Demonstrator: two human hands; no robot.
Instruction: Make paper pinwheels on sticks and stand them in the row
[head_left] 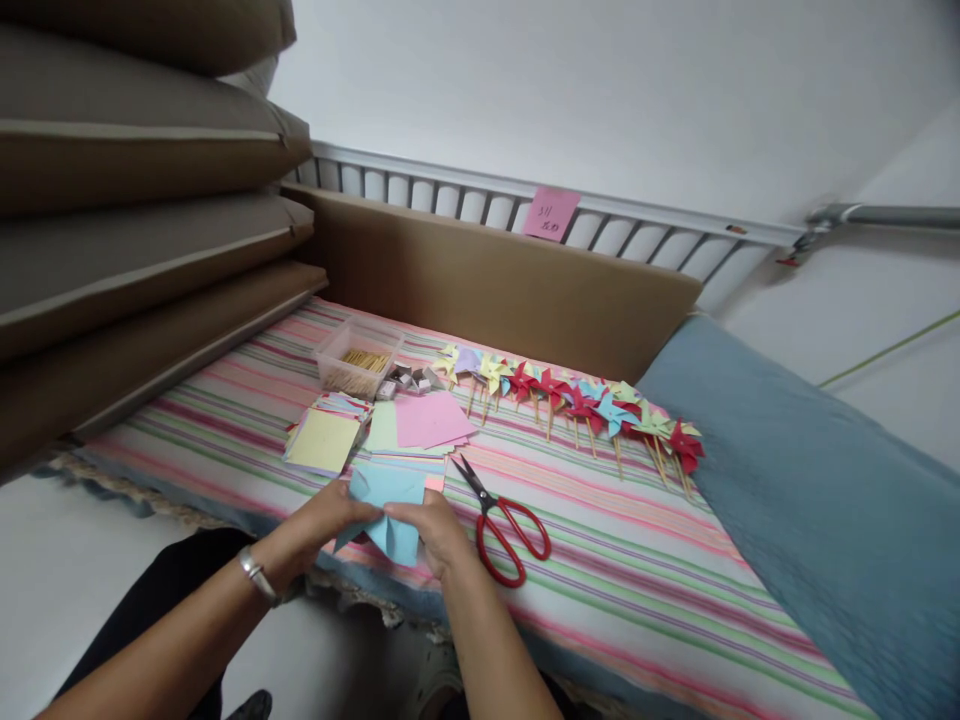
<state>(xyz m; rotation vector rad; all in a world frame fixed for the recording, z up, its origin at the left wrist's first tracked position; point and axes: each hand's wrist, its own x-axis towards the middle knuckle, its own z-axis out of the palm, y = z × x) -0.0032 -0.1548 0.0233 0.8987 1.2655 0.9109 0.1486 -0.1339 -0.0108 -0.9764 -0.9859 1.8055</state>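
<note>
Blue paper: I see it point(388, 487) held up over the near edge of the striped cloth point(637, 590), its lower part bent into points.
Left hand: the left hand point(324, 522) grips the paper's left side, thumb on top; a silver bracelet point(257, 577) circles the wrist.
Right hand: the right hand point(436, 530) grips the right side, thumb pressed near the middle, close to the other thumb.
Scissors: red-handled scissors point(487, 501) lie just right of that hand, blades slightly parted, tips pointing away from the person.
Paper: just beyond the hands, a yellow-topped stack point(324, 440) on the left, pink sheets point(431, 418) over other colours beside it.
Box: a clear box point(326, 372) of thin sticks point(366, 360) behind the stacks.
Pinwheels: a row of pinwheels point(550, 386) on sticks, farther right, before a brown board point(480, 270).
Note: a pink note point(551, 213) above the board, with handwriting.
</note>
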